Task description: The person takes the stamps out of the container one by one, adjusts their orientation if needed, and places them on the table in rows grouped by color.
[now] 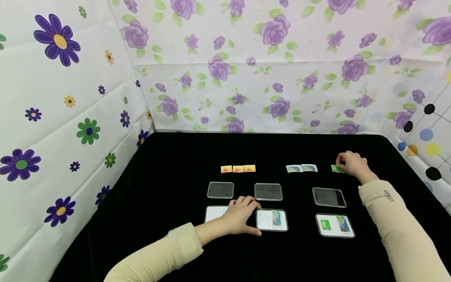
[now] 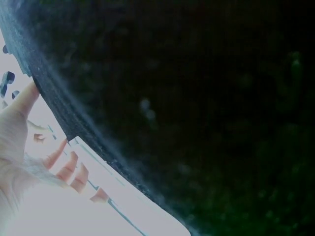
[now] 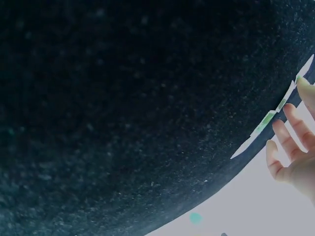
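My left hand (image 1: 241,217) spreads its fingers and thumb at the left side of the middle clear-rimmed case (image 1: 264,221), fingertips right at the rim. This case has a white inside and a small blue-green picture card (image 1: 277,218) at its right. Partly behind the same hand lies another white-lined case (image 1: 215,212). Far right, my right hand (image 1: 354,164) reaches down over a row of small green picture cards (image 1: 335,169). In the right wrist view its thumb (image 3: 306,91) touches this row (image 3: 266,121), the other fingers spread beside it.
Three clear plastic lids (image 1: 220,190) lie behind the cases on the black cloth (image 1: 169,172). Farther back sit rows of orange cards (image 1: 238,169) and blue-green cards (image 1: 309,168). The right case (image 1: 334,232) bears a green card (image 1: 325,225) and a blue-green card (image 1: 343,223).
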Motion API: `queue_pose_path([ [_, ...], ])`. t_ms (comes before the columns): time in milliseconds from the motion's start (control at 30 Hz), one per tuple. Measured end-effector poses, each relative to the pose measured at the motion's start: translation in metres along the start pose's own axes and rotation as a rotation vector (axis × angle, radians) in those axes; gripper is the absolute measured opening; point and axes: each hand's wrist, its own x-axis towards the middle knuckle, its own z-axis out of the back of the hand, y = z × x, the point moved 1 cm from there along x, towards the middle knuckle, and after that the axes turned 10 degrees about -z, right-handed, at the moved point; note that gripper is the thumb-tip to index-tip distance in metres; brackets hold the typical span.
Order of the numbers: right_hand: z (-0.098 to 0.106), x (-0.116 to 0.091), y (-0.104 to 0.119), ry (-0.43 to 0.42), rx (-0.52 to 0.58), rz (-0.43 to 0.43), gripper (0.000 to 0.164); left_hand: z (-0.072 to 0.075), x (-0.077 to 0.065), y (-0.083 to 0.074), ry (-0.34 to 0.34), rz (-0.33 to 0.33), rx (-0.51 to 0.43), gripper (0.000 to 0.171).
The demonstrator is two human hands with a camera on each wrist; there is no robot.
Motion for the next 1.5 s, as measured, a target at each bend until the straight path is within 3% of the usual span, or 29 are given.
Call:
queue_pose_path([
  [267,-0.004,-0.003,-0.003,-0.026,0.037,-0.002,0.008,-0.001,0.000,0.000,-0.001,0.000,0.005,0.071],
  [1333,0.017,-0.029,-0.008,-0.057,0.052,-0.008,0.019,0.000,-0.001,0.000,-0.016,-0.004,-0.029,0.070],
  [1500,0.020,-0.036,-0.005,-0.121,0.076,0.029,0.016,0.001,-0.001,-0.001,-0.008,-0.012,-0.019,0.070],
])
